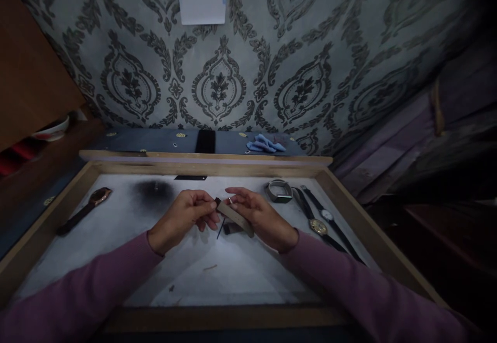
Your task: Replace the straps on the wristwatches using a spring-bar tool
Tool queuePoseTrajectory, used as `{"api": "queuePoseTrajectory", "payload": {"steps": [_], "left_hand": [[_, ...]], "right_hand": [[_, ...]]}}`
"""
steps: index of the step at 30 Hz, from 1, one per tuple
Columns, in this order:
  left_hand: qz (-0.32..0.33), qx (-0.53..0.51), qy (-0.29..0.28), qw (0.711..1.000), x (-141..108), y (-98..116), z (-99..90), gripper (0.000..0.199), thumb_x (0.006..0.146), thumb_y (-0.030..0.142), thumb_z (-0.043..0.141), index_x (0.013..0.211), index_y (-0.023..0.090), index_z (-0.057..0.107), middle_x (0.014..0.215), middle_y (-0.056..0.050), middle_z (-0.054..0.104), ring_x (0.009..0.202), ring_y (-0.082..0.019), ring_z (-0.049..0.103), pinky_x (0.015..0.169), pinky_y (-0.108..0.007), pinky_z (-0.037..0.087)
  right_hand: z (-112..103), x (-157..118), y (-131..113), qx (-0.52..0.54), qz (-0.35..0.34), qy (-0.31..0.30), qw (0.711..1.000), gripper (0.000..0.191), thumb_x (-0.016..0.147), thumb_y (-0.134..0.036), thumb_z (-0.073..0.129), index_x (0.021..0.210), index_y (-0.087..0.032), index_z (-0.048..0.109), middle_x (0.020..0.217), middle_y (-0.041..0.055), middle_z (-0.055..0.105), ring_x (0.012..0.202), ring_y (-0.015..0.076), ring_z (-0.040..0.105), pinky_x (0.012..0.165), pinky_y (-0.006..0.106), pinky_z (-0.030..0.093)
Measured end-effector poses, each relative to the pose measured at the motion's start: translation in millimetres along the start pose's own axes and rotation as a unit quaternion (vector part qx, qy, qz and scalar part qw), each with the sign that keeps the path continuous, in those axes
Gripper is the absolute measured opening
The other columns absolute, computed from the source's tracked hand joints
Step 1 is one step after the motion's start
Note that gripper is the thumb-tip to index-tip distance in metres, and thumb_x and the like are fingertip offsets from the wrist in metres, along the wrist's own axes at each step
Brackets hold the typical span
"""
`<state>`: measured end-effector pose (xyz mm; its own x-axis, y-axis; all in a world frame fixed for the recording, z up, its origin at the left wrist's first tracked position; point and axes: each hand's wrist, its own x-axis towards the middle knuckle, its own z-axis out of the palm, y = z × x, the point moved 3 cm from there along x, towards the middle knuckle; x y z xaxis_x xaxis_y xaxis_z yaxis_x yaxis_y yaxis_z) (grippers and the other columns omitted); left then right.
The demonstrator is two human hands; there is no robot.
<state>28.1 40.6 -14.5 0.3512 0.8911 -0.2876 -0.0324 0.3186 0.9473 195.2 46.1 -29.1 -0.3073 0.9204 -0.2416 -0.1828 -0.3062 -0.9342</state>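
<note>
Near the middle of the wooden-framed tray (349, 206), a tan and dark strap (237, 219) is held between both hands. My left hand (190, 211) pinches its dark upper end between thumb and fingers. My right hand (258, 216) is closed around the strap's other side, with a small shiny metal piece (230, 199) at its fingertips. A thin dark blue stick (220, 228) slants down below the strap. Behind the strap, close to the tray's white surface, is a dark band piece (231, 228), partly hidden.
A brown-strapped watch (100, 195) lies at the tray's left. To the right are a grey-banded watch (279, 191), a gold-faced watch (318, 226) and a silver-faced watch (326, 214). Beyond the tray are a black phone-like object (205, 141) and blue cloth (265, 144).
</note>
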Motion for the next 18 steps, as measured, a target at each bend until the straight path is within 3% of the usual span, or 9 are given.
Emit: {"api": "queuePoseTrajectory", "payload": {"steps": [7, 13, 18], "left_hand": [[0.007, 0.003, -0.008, 1.000, -0.6, 1.3, -0.4, 0.020, 0.075, 0.028, 0.068, 0.065, 0.014, 0.058, 0.060, -0.003, 0.068, 0.049, -0.011, 0.062, 0.044, -0.019, 0.038], [0.016, 0.012, -0.010, 1.000, -1.4, 2.4, 0.0, 0.020, 0.073, 0.030, 0.068, 0.066, 0.013, 0.059, 0.058, -0.003, 0.067, 0.049, -0.011, 0.062, 0.046, -0.019, 0.039], [0.029, 0.013, -0.008, 0.999, -1.2, 2.8, 0.0, 0.021, 0.073, 0.031, 0.068, 0.067, 0.014, 0.058, 0.058, -0.002, 0.066, 0.049, -0.011, 0.061, 0.046, -0.020, 0.039]], "right_hand": [[2.4, -3.4, -3.5, -0.075, -0.037, -0.019, 0.996, 0.034, 0.072, -0.043, 0.075, 0.084, -0.016, 0.059, 0.072, -0.0005, 0.065, 0.057, 0.0104, 0.060, 0.053, 0.023, 0.049], [8.1, -8.7, -7.7, -0.065, -0.018, -0.057, 0.996, 0.040, 0.071, -0.051, 0.075, 0.082, -0.015, 0.061, 0.068, 0.0009, 0.069, 0.060, 0.0121, 0.067, 0.061, 0.025, 0.056], [7.4, -8.8, -7.7, -0.073, -0.005, -0.056, 0.996, 0.042, 0.072, -0.053, 0.074, 0.084, -0.014, 0.063, 0.066, 0.0024, 0.070, 0.059, 0.0123, 0.068, 0.058, 0.023, 0.057]]}}
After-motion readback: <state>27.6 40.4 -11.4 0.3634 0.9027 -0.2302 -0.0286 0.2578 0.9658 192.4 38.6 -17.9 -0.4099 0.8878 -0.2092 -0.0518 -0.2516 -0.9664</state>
